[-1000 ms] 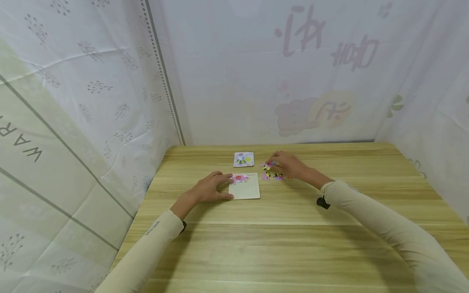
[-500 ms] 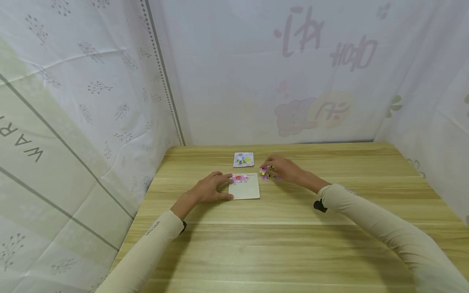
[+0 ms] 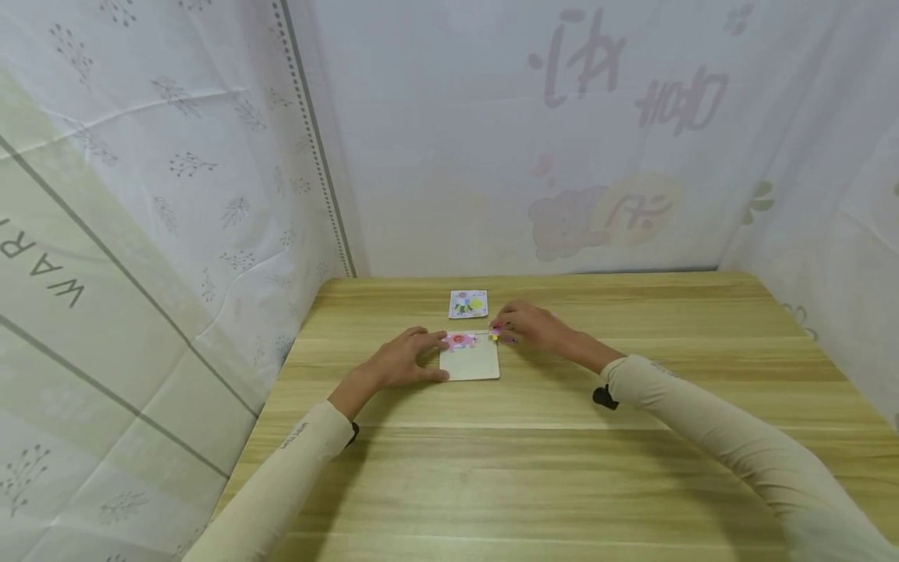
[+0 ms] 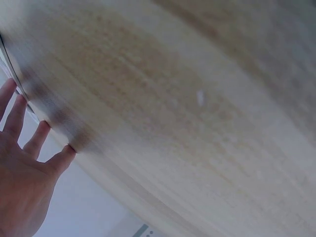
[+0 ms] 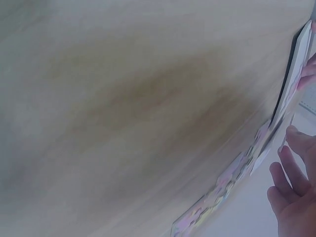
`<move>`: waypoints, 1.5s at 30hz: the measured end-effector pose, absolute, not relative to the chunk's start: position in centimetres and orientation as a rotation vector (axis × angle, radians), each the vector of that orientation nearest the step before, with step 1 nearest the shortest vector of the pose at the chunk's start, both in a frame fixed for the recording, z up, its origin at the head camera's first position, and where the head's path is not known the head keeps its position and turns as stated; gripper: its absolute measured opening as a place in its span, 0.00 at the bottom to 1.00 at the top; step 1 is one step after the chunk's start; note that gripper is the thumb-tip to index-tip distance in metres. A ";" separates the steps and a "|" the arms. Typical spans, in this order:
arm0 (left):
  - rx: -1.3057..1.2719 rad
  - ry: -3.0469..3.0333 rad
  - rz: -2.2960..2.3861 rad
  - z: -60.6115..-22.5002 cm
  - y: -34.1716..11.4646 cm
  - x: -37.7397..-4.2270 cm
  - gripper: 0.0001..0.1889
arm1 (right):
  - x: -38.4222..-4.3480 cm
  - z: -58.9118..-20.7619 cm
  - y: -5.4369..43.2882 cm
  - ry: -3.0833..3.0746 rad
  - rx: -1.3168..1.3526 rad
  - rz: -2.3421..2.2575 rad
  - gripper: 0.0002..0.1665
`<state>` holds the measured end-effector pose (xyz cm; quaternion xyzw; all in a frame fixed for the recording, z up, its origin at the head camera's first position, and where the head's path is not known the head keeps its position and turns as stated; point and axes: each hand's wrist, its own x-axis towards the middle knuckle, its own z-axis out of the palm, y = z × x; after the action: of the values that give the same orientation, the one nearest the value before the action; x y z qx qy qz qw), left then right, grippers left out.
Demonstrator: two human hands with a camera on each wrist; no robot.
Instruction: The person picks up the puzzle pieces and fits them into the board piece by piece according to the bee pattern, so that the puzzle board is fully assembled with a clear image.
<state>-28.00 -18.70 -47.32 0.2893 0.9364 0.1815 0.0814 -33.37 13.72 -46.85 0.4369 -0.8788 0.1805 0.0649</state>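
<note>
A square, pale puzzle tray (image 3: 470, 365) lies on the wooden table. Joined pink puzzle pieces (image 3: 460, 340) fill part of its top edge. My left hand (image 3: 403, 359) rests on the tray's left side, fingertips and thumb spread along it; the left wrist view shows the fingers (image 4: 33, 143) fairly straight. At the tray's upper right corner, my right hand (image 3: 534, 326) pinches a small puzzle piece (image 3: 495, 338) between thumb and fingers. The right wrist view catches this piece edge-on. Several loose puzzle pieces (image 5: 217, 192) lie beside the tray, mostly hidden under the right hand in the head view.
Behind the tray lies a picture card (image 3: 468, 304) with a yellow and black striped bee. Printed curtains (image 3: 435, 156) enclose the back and both sides of the table (image 3: 463, 468).
My right hand has moved left from the loose pieces to the tray's upper right corner, bringing a puzzle piece with it. The left hand stays on the tray.
</note>
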 end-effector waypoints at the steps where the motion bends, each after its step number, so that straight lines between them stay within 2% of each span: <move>1: 0.866 2.798 0.545 -47.3 -18.7 -28.1 0.37 | -33.4 -46.9 13.6 -2.644 1.333 0.564 0.13; 10: 0.866 2.794 0.545 -47.6 -18.9 -28.3 0.37 | -33.3 -47.0 12.3 -2.607 1.400 0.566 0.10; 45: 0.839 2.797 0.552 -47.4 -18.8 -28.1 0.37 | -33.0 -47.9 11.0 -2.689 1.405 0.508 0.10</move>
<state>-28.14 -18.80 -47.43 0.2813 0.9378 0.1851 0.0847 -33.04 11.04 -47.93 0.4567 -0.8735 0.1652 0.0328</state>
